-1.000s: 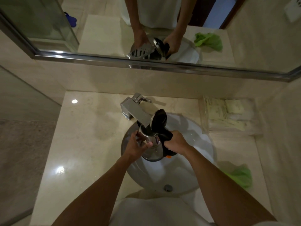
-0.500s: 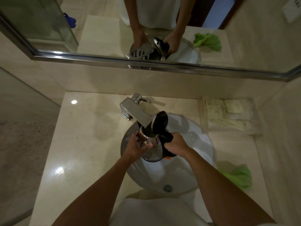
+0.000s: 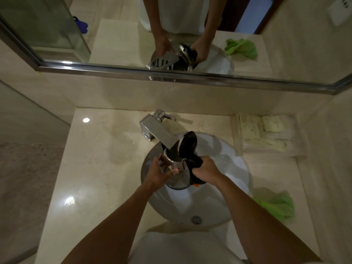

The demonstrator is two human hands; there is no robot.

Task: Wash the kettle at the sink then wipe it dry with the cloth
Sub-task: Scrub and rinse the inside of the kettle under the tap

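Kettle [image 3: 178, 173] held over the sink [image 3: 236, 180], lid up, mouth under the tap [image 3: 158, 133]. Right hand [image 3: 206, 169] grips the black handle; left hand [image 3: 161, 171] wraps the steel body. Water flow not discernible. Cloth [image 3: 279, 205] lies right of the sink.

Polished steel kettle [image 3: 178, 178], glossy black plastic lid [image 3: 187, 143]; brushed metal faucet [image 3: 158, 133]; shiny marble countertop [image 3: 99, 168]; soft green cloth [image 3: 276, 205], crumpled.

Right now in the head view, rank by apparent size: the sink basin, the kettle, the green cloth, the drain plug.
1. sink basin
2. kettle
3. green cloth, looks near the kettle in size, unsure since an arm hides part of it
4. drain plug
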